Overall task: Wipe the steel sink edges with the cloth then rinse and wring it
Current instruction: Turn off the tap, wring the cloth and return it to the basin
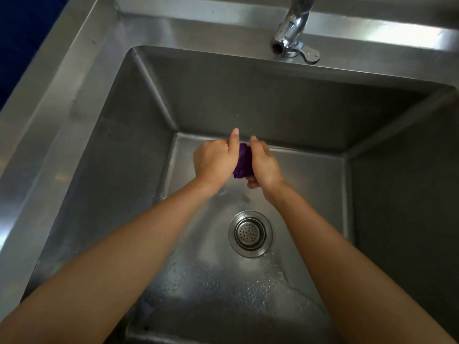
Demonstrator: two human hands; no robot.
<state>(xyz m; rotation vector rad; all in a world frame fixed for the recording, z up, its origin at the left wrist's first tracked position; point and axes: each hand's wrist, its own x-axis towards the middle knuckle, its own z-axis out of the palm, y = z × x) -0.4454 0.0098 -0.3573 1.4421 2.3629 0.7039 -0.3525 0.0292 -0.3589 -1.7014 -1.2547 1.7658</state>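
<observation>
- Wringing stage, by the look of it: my left hand (215,163) and right hand (263,163) are both clenched on the cloth (242,160), bunched up purple between them, low in the sink (104,78).
- Best bet is twisting the fists opposite ways and squeezing hard, not just pressing.
- Drain (250,234) sits just below my wrists, so drips should land fine.
- Tap (290,33) is up past my knuckles, no water running that I can see.
</observation>
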